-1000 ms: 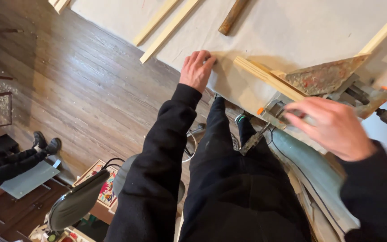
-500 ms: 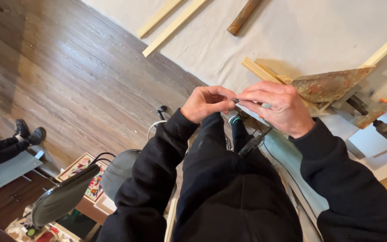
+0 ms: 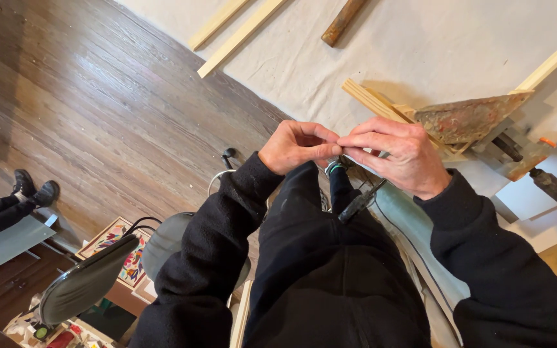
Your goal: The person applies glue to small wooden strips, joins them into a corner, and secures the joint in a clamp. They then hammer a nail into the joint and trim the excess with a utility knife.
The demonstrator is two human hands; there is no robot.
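Whatever the left hand [image 3: 296, 147] and right hand [image 3: 396, 154] pinch between their meeting fingertips is too small to tell. The right hand hides the wooden frame's [image 3: 381, 106] near end. The seated person's legs [image 3: 8, 203] are cut off by the left edge.

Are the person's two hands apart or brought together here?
Together: the left hand and right hand meet fingertip to fingertip above the dark trousers. Whatever they pinch is hidden.

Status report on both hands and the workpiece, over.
Left hand and right hand pinched together, fingertips touching; anything held too small to tell. Clamped wood strips beside right hand, untouched. Nothing between.
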